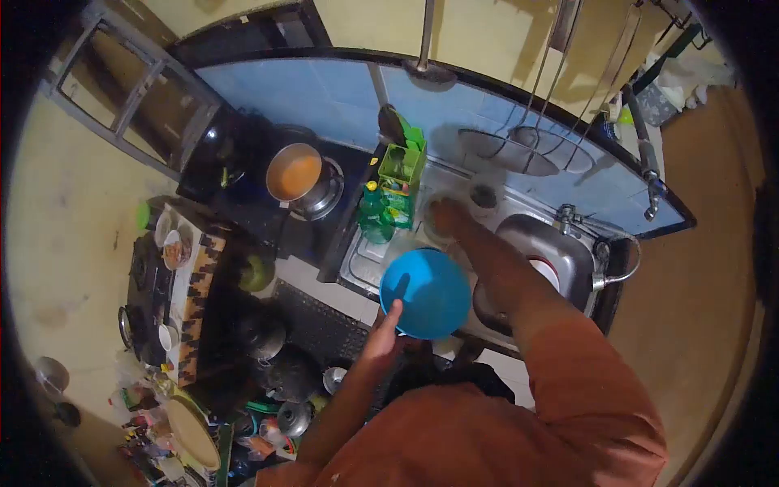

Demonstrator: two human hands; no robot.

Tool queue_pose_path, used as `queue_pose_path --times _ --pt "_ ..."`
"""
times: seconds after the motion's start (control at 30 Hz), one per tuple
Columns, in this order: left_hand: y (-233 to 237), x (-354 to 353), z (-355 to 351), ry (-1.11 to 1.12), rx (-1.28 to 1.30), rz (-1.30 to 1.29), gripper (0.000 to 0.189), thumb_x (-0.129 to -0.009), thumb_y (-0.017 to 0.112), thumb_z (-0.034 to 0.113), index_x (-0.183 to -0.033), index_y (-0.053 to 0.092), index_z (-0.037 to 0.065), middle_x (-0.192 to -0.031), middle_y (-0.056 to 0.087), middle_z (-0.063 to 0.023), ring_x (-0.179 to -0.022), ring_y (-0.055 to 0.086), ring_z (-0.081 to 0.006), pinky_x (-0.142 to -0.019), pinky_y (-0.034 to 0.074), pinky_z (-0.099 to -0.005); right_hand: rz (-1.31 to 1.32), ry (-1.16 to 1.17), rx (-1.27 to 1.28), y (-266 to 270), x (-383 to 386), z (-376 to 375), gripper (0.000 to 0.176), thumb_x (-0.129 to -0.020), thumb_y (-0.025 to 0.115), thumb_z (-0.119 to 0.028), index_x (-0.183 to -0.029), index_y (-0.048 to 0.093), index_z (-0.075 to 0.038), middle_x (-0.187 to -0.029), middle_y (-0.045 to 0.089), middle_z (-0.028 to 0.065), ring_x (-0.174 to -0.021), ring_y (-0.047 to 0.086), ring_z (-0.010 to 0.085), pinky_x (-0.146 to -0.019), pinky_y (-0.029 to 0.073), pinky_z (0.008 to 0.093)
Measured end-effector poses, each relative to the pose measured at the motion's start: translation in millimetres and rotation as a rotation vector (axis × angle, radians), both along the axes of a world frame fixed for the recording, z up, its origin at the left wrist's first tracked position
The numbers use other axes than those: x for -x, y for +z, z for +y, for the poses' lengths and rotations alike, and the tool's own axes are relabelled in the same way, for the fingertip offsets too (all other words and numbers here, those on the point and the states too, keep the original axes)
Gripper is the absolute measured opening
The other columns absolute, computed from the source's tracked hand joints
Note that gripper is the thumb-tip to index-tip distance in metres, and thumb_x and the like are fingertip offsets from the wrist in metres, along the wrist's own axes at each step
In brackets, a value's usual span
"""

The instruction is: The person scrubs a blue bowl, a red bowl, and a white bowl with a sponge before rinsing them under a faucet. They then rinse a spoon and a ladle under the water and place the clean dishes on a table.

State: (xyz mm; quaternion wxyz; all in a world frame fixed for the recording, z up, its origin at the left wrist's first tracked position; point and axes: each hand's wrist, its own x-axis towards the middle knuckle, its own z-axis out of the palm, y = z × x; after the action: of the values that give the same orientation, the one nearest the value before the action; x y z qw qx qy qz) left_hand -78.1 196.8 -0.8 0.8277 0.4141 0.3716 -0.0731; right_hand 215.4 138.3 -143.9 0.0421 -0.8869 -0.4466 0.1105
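Observation:
My left hand (384, 338) is closed on the rim of a blue plastic bowl (434, 296), its thumb lying over the inside edge. The bowl is tilted so that its inside faces me, and I see nothing in it. My right hand (445, 217) reaches out over the steel drainboard (365, 268), close to a round, pale item that I cannot make out. Its fingers are blurred and partly hidden, so their grip does not show. Left of that hand stand a green bottle (376, 215) and a green packet (398, 207).
A pot (294, 174) with orange liquid sits on the stove (349, 158). Right of the drainboard is a steel sink (580, 280) with a tap (568, 215) and a plate. Strainers (507, 150) and a ladle (429, 71) hang on the wall. A green caddy (403, 164) holds utensils.

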Motion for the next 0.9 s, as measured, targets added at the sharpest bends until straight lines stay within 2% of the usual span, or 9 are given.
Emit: queue_pose_path --times 0.07,0.13,0.17,0.23,0.3,0.4,0.53,0.6,0.9 --pt "-8 -4 3 0.003 -0.023 -0.017 0.067 -0.090 0.047 0.050 -0.140 0.022 0.013 -0.130 0.041 -0.0132 -0.102 0.056 -0.0279 -0.065 0.055 -0.0340 0.011 -0.008 0.083 10 -2 2 0.032 -0.072 0.060 -0.020 -0.101 0.060 -0.006 -0.092 0.063 0.0170 -0.086 0.060 0.0313 -0.073 0.050 0.0455" --pt "-3 -14 4 -0.067 -0.044 0.003 0.071 -0.090 0.039 0.056 -0.140 0.022 0.009 -0.133 0.041 -0.0124 -0.111 0.051 -0.0262 -0.078 0.051 -0.0399 0.027 -0.024 0.134 1 -18 3 0.031 -0.073 0.059 -0.020 -0.100 0.060 -0.005 -0.093 0.063 0.0167 -0.085 0.061 0.0309 -0.072 0.050 0.0451" --pt "-3 -18 4 -0.089 -0.050 0.009 0.073 -0.090 0.037 0.059 -0.140 0.023 0.008 -0.135 0.041 -0.0122 -0.114 0.050 -0.0257 -0.082 0.049 -0.0418 -0.001 0.170 0.209 -32 -40 2 0.030 -0.074 0.059 -0.021 -0.100 0.060 -0.004 -0.093 0.063 0.0170 -0.083 0.061 0.0310 -0.070 0.050 0.0445" --pt "-13 -23 4 -0.035 -0.008 -0.101 0.070 -0.090 0.039 0.058 -0.139 0.023 0.010 -0.130 0.043 -0.0126 -0.104 0.055 -0.0242 -0.072 0.053 -0.0360 -0.025 0.372 0.286 -15 -41 -5 0.030 -0.076 0.059 -0.023 -0.099 0.060 -0.004 -0.092 0.063 0.0172 -0.080 0.062 0.0310 -0.067 0.050 0.0438" --pt "-20 -28 4 -0.025 0.043 -0.156 0.070 -0.089 0.039 0.059 -0.139 0.024 0.011 -0.128 0.044 -0.0128 -0.101 0.057 -0.0229 -0.069 0.054 -0.0340 0.222 0.007 -0.291 43 -30 -23 0.027 -0.076 0.061 -0.025 -0.093 0.062 -0.004 -0.093 0.062 0.0176 -0.080 0.062 0.0309 -0.067 0.050 0.0420" --pt "-26 -36 -4 -0.011 0.038 -0.161 0.074 -0.087 0.034 0.065 -0.138 0.025 0.012 -0.129 0.045 -0.0116 -0.106 0.055 -0.0229 -0.075 0.052 -0.0358 0.538 -0.266 -0.256 169 6 -40 0.022 -0.075 0.063 -0.026 -0.087 0.064 -0.007 -0.094 0.061 0.0149 -0.084 0.060 0.0296 -0.071 0.048 0.0416" --pt "-23 -45 -24 -0.027 -0.005 -0.150 0.077 -0.084 0.031 0.071 -0.139 0.024 0.016 -0.130 0.045 -0.0088 -0.111 0.051 -0.0241 -0.084 0.047 -0.0407 0.147 0.002 -0.602 171 54 -88 0.017 -0.075 0.063 -0.024 -0.082 0.065 -0.009 -0.091 0.060 0.0129 -0.086 0.059 0.0286 -0.074 0.046 0.0412" --pt "-21 -50 -40 -0.056 0.017 -0.129 0.076 -0.085 0.031 0.070 -0.138 0.026 0.017 -0.128 0.046 -0.0086 -0.107 0.054 -0.0220 -0.079 0.049 -0.0377 0.125 0.066 -0.505 180 81 -106 0.018 -0.077 0.060 -0.024 -0.085 0.064 -0.008 -0.089 0.061 0.0109 -0.091 0.056 0.0314 -0.077 0.046 0.0421" --pt "8 -84 -119 -0.080 -0.048 -0.143 0.072 -0.084 0.032 0.071 -0.133 0.034 0.019 -0.109 0.056 -0.0011 -0.087 0.058 -0.0126 -0.059 0.045 -0.0226 0.098 -0.071 -0.998 167 76 -160 0.020 -0.078 0.063 -0.022 -0.089 0.064 -0.005 -0.088 0.063 0.0180 -0.084 0.060 0.0346 -0.074 0.048 0.0420"
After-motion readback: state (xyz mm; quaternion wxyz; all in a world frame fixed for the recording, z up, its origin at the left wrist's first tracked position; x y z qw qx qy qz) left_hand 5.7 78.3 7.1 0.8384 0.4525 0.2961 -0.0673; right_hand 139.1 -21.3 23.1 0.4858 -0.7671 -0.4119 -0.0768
